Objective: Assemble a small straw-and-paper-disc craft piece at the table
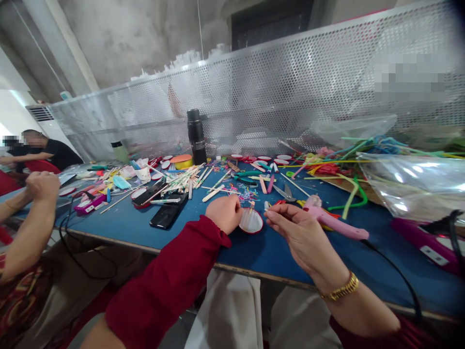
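Note:
A small round white disc with a red rim (250, 222) lies on the blue table between my hands, close to the front edge. My left hand (222, 213) is closed at the disc's left side; its fingertips are turned away, so what they hold is hidden. My right hand (300, 230) pinches a small white piece (267, 206) between thumb and fingertips, just right of the disc. Behind the disc lies a loose pile of small coloured bits (247, 193). Near my right knuckles rests a pink glue gun (336, 224), its black cord running toward the table's front edge.
Left of my hands are a black phone (167, 213) and a pile of wooden sticks (183, 180). A black bottle (196, 138) stands by the perforated metal screen (290, 82). Pliers (285, 193), pipe cleaners (358, 194) and a plastic bag (417, 186) lie right. A co-worker's hand (42, 185) is far left.

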`<state>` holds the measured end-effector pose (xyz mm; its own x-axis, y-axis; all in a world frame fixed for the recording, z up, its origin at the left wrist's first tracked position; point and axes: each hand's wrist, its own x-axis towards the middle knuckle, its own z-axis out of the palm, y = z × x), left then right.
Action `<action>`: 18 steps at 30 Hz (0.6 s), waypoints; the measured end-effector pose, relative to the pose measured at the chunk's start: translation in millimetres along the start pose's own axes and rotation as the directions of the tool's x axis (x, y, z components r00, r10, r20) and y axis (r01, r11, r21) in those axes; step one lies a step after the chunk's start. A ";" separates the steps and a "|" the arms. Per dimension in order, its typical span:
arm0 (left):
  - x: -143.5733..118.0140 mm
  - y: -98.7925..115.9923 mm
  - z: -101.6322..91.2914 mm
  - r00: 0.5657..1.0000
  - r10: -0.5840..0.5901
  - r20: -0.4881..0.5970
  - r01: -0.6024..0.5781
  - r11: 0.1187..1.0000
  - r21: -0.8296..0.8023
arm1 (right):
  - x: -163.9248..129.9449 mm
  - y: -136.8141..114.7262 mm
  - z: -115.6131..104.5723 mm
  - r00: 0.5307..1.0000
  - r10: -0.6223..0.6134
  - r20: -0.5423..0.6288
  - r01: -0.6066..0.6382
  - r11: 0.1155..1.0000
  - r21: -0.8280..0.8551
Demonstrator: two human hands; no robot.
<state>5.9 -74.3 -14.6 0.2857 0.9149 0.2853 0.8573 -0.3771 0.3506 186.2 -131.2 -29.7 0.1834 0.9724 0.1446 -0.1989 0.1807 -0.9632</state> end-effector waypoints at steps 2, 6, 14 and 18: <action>0.8 -3.1 -0.8 0.999 0.023 -0.046 -0.027 0.994 -0.106 | 0.2 0.3 1.5 1.000 -0.005 -0.012 0.005 0.999 0.036; 4.1 -9.9 2.6 0.996 0.003 -0.095 -0.048 0.880 -0.472 | 6.9 -0.8 -5.4 0.994 -0.083 -0.077 0.083 0.997 -0.007; 0.7 -5.5 0.0 0.990 0.002 0.141 0.122 0.491 -0.863 | 24.0 -4.2 -23.6 0.962 -0.266 -0.054 0.243 0.933 -0.267; -2.4 -3.9 2.7 0.990 0.027 0.142 0.111 0.488 -0.866 | 25.1 -4.0 -20.5 0.958 -0.285 -0.036 0.263 0.922 -0.286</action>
<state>3.0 -74.6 -19.0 0.3663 0.9157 0.1653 0.0795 -0.2078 0.9749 211.3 -110.6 -26.8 0.2672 0.8747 0.4044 0.1400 0.3799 -0.9144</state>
